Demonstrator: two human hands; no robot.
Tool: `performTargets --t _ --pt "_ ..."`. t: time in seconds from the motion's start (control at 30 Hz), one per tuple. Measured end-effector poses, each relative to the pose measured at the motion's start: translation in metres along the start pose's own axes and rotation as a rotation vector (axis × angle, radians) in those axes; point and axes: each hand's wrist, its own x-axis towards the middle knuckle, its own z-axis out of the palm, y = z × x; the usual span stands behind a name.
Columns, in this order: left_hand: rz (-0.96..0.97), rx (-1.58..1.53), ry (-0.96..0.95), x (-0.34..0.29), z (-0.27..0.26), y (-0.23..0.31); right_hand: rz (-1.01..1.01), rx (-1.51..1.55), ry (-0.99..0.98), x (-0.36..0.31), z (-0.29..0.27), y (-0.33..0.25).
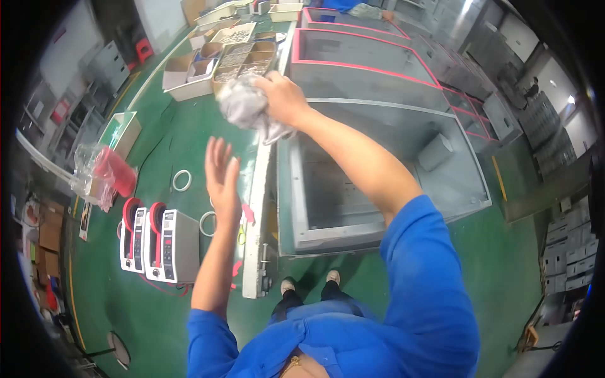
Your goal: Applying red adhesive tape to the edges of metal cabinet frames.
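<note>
My right hand [285, 99] grips a crumpled grey-white cloth [243, 104], raised over the edge of the green workbench [189, 138] beside the trays of small parts. Some of the cloth hangs below my fingers. My left hand [222, 176] is open above the bench, fingers stretched out and holding nothing. Right of the bench edge, under my right forearm, lies a large open grey metal cabinet [298, 208]. A grey cylinder-like piece [435, 153] sits inside it, toward the right.
Two white tape dispensers [178, 242] stand near my left forearm, with tape rolls [182, 171] close by. A red roll in clear plastic [116, 171] stands further left. Cream bins [191, 90] of small parts fill the far bench. Cabinets with pink-red edging [365, 62] line up beyond.
</note>
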Motion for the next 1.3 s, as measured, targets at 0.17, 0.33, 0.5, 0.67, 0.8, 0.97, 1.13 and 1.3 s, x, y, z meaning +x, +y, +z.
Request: performTargets --t 0.17,0.33,0.5,0.67,0.8,0.97,1.13,1.3 --pt "0.053 0.203 -0.204 -0.052 0.057 0.01 0.143 -0.296 -0.036 -0.048 -0.058 0.095" --pt "0.159 0.538 -0.343 -0.063 0.084 0.017 0.384 -0.474 -0.017 -0.131 -0.178 0.257" --pt "0.172 0.804 -0.409 -0.058 0.096 0.019 0.7 -0.67 -0.025 -0.222 -0.323 0.35" --pt "0.091 0.714 -0.329 -0.064 0.085 0.014 0.658 -0.377 -0.249 -0.252 -0.379 0.309" --pt "0.055 0.709 -0.314 -0.065 0.084 0.014 0.68 0.018 -0.307 -0.333 -0.426 0.26" --pt "0.025 0.537 -0.262 -0.06 0.082 0.003 0.925 -0.323 0.146 -0.454 -0.408 0.171" --pt "-0.002 0.299 -0.14 -0.063 0.072 0.001 0.574 -0.278 0.109 -0.361 -0.309 0.057" --pt "-0.119 -0.163 -0.18 -0.076 0.06 -0.001 0.172 -0.11 0.086 -0.29 -0.184 -0.058"
